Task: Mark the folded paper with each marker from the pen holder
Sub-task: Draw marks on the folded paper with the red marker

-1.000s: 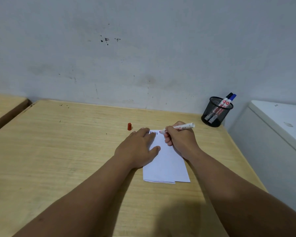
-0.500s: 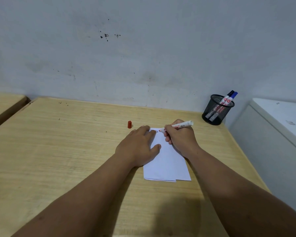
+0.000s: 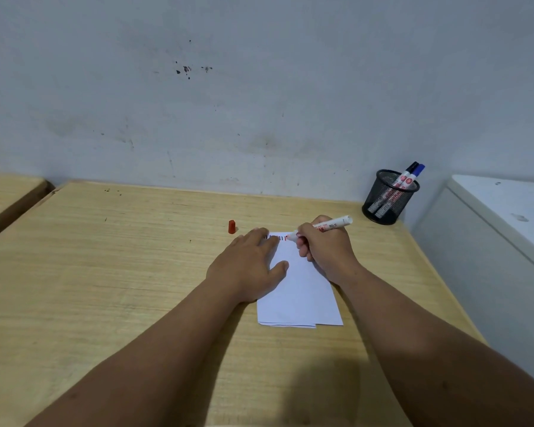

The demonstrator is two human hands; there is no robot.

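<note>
- While my right hand (image 3: 324, 248) has its fingers (image 3: 302, 241) clenched round the red marker (image 3: 330, 224), the tip sits on the far edge of the folded paper (image 3: 299, 291), just ahead of those fingers.
- My left hand (image 3: 247, 266) lies flat with its fingers (image 3: 259, 238) released and spread, pressing the paper's left side onto the counter (image 3: 105, 272); it grasps nothing.
- A short row of dark and red strokes (image 3: 278, 237) runs between the left fingertips and the marker tip, so I judge the red marking to be the step in hand.
- To do it well I would keep the left palm's weight on the sheet so the loose folded layers at the near edge do not slide, and draw short strokes that lift cleanly.
- I would place each new stroke to the right of the row, away from the left fingertips, so no wet ink gets smeared.
- Light pressure should do; a hard push could drag thin paper or bleed through the fold.
- The red cap (image 3: 232, 226) stands on the counter just beyond the left fingertips, within easy reach for recapping.
- The pen holder (image 3: 389, 197) stands well beyond the right fingers at the counter's far corner, with a black marker (image 3: 409, 171) and a blue marker (image 3: 415, 174) in it.
</note>
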